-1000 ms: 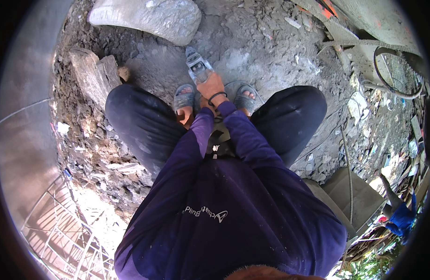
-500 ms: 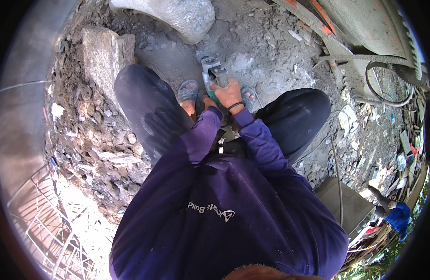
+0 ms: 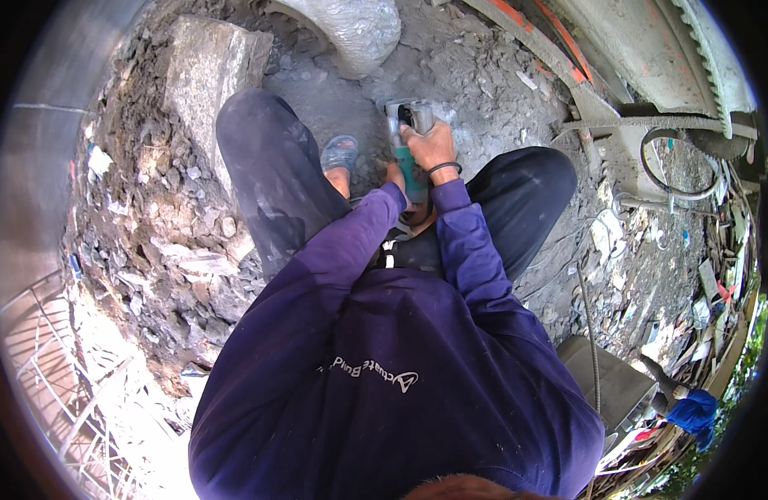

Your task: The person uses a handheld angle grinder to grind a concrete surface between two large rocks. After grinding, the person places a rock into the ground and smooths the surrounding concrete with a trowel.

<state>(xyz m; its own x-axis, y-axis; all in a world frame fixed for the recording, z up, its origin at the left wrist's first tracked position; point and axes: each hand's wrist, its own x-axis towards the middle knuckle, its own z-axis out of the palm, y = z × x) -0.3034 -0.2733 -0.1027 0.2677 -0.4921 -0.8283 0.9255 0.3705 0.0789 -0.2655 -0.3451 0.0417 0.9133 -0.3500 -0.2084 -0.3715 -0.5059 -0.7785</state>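
Note:
A green and grey power tool (image 3: 411, 172), probably an angle grinder, is held low between my knees with its grey head away from me. Its working end is hard to make out in the pale dust. My right hand (image 3: 434, 148) is closed round the grey part near the head. Lower on the left side of the green body, my left hand (image 3: 396, 177) is wrapped against it, its fingers partly hidden. A sandalled foot (image 3: 339, 158) shows left of the tool.
A rough concrete block (image 3: 210, 75) lies beyond my left knee, and a rounded grey lump (image 3: 359, 33) ahead. Dusty machinery with a toothed rim (image 3: 701, 58) stands far right. Rubble (image 3: 180, 242) covers the left ground. A person in blue (image 3: 692, 412) is at lower right.
Both hands have shifted the power tool to the right and turned it, so more of its green body shows. The tool now hides my right foot. The whole view has shifted slightly.

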